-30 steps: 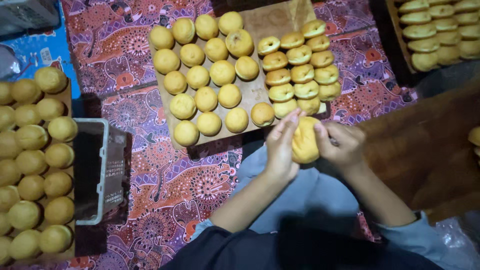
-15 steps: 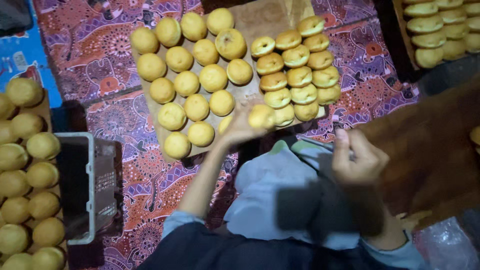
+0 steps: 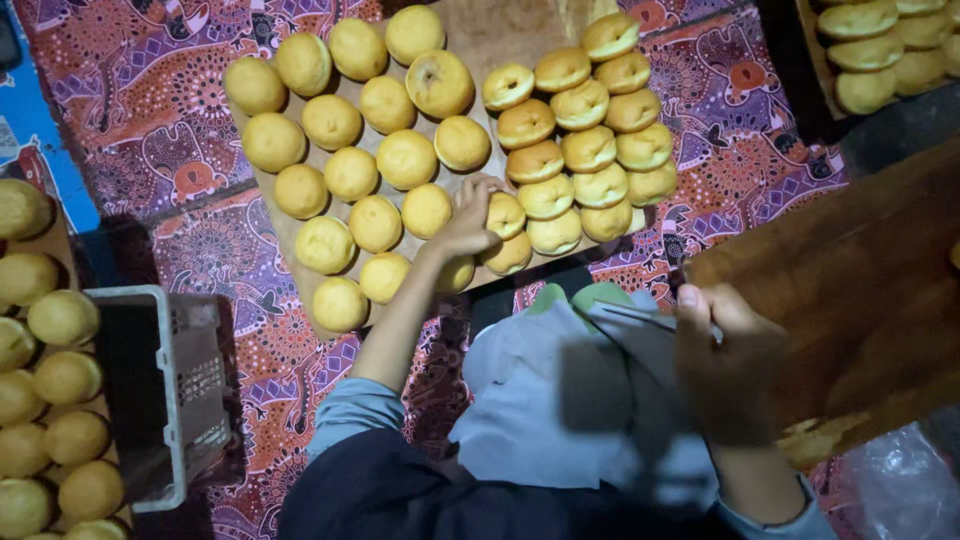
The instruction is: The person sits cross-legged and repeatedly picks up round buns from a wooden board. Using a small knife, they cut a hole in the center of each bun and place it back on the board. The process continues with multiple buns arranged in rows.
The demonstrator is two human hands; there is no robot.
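At board's near edge | left hand [image 3: 468, 215] on bun [image 3: 505, 214] | right hand [image 3: 722, 345] apart

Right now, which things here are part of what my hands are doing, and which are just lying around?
In use: left hand, bun, wooden board, right hand, thin tool.
Lying about: grey crate, patterned cloth, plastic bag.

A wooden board [image 3: 470, 40] at upper centre carries rows of buns [image 3: 405, 158]. A crate [image 3: 165, 400] sits at lower left, with more buns [image 3: 60, 380] along the left edge. A tray [image 3: 815, 60] occupies the upper right corner.
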